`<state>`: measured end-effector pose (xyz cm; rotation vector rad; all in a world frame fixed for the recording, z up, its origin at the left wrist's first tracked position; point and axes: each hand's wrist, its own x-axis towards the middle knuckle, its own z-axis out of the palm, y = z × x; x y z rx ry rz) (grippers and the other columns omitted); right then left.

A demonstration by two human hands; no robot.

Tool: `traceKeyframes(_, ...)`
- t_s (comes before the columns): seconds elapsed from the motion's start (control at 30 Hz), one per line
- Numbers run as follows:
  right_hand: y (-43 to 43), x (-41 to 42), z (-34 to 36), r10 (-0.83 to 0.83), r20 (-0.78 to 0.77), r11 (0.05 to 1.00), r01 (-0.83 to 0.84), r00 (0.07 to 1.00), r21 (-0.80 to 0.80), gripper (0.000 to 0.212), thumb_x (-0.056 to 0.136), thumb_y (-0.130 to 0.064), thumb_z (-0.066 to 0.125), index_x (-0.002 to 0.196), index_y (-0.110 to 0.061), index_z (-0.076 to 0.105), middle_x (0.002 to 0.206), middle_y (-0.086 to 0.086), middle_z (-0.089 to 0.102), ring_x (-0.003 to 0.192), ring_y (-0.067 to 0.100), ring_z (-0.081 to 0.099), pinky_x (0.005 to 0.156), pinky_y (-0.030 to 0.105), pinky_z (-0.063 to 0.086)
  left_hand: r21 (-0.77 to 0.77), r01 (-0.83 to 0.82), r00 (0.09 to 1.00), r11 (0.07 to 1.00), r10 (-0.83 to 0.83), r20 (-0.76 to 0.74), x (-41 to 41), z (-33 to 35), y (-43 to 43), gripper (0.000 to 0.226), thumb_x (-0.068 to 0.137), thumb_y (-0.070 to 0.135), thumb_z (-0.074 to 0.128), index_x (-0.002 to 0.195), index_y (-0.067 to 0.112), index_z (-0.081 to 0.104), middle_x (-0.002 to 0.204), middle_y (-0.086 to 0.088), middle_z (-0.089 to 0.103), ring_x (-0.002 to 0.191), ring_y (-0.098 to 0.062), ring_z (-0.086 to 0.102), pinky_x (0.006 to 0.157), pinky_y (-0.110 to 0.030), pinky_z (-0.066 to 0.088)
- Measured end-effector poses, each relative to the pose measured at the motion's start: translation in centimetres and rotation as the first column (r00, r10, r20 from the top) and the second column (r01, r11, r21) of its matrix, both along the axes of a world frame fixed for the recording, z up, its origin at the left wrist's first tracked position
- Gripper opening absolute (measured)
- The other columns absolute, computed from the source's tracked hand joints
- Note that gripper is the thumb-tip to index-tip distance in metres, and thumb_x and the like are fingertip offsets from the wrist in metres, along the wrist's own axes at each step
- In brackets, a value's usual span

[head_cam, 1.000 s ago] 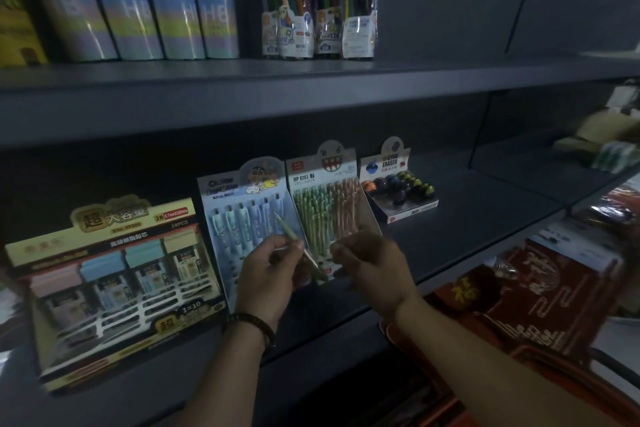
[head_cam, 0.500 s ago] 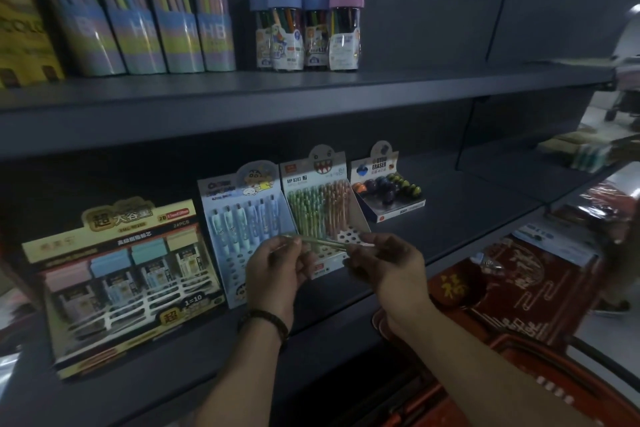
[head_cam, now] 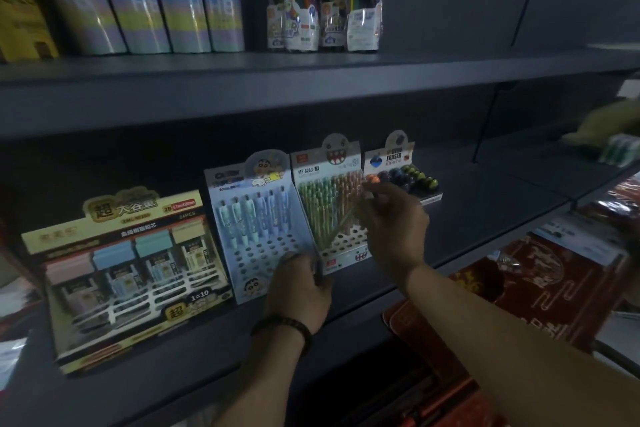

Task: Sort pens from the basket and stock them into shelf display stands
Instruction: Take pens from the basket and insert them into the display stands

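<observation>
My right hand (head_cam: 393, 222) holds a green pen (head_cam: 341, 222) tilted, its tip down at the holes of the green-and-orange pen display stand (head_cam: 329, 194) on the middle shelf. My left hand (head_cam: 299, 284) rests against the front lower corner between that stand and the blue pen display stand (head_cam: 256, 215) to its left; its fingers curl at the stand's edge. The blue stand holds one row of pens, with several empty holes below. A red basket (head_cam: 450, 406) shows at the bottom edge.
A yellow box of pencil leads (head_cam: 114, 274) stands left on the shelf (head_cam: 485, 218), an eraser display (head_cam: 401, 170) to the right. The upper shelf carries HB pencil tubes (head_cam: 156, 3) and capped colour-pencil jars (head_cam: 322, 0). Red packaged goods (head_cam: 540, 288) lie at lower right.
The pen was held level between both hands; now my right hand alone has it, raised and tilted into the green stand. My left hand dropped to the stands' front edge.
</observation>
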<state>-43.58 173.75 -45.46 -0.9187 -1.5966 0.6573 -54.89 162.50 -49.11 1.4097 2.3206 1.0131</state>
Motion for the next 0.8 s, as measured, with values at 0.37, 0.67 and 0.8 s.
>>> traceKeyframes(0.37,2.3,-2.8,-0.8,0.035,0.315,0.989,-0.079,0.948,0.127,0.013,0.093,-0.01,0.068,0.095,-0.015,0.08,0.056,0.003,0.066,0.05,0.017,0.062,0.052,0.033,0.053,-0.245,0.11,0.992,0.963,-0.122,-0.036,0.9,-1.3,1.7,0.07,0.089,0.049,0.067,0.148,0.018,0.043,0.145,-0.001,0.038,0.135,-0.028,0.044,0.111,-0.044,0.041)
traceKeyframes(0.67,1.5,-3.3,-0.7,0.138,0.467,0.972,-0.209,0.873,0.103,0.028,0.092,-0.008,0.071,0.117,-0.018,0.079,0.066,0.003,0.071,0.057,0.016,0.065,0.06,0.033,0.055,-0.286,0.121,0.99,0.95,-0.138,-0.04,0.5,-1.7,2.0,0.072,0.091,0.052,0.062,0.151,0.018,0.04,0.152,-0.005,0.038,0.139,-0.03,0.04,0.113,-0.046,0.039)
traceKeyframes(0.8,1.2,-1.8,-0.4,0.147,0.48,0.969,-0.224,0.865,0.108,0.037,0.091,-0.009,0.071,0.124,-0.023,0.072,0.058,0.005,0.062,0.048,0.018,0.056,0.057,0.035,0.056,-0.266,0.101,0.991,0.959,-0.121,-0.06,0.8,-1.3,1.6,0.061,0.093,0.05,0.062,0.144,0.018,0.05,0.144,-0.007,0.048,0.133,-0.029,0.047,0.11,-0.043,0.042)
